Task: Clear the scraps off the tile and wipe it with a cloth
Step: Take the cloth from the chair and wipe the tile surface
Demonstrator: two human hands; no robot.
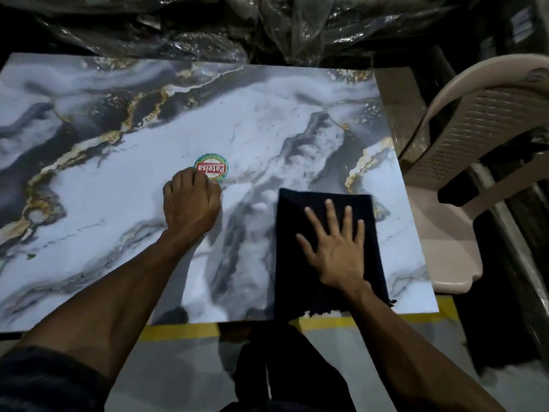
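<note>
Left hand [191, 203] has curled fingers; right hand [335, 248] lies flat, fingers spread.

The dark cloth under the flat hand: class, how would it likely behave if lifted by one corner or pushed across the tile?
The dark cloth lies flat and folded with a frayed near edge, so it would probably droop limply if lifted. Under the right hand, it likely slides easily, since the marble-patterned tile looks glossy. It seems light and unlikely to break.

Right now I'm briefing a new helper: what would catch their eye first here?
The big marble-patterned tile with gold veins fills the view. Near its middle sits a round red-and-green sticker, with the left hand curled at its near edge. To the right, the right hand lies flat on a dark cloth at the tile's near edge.
</note>
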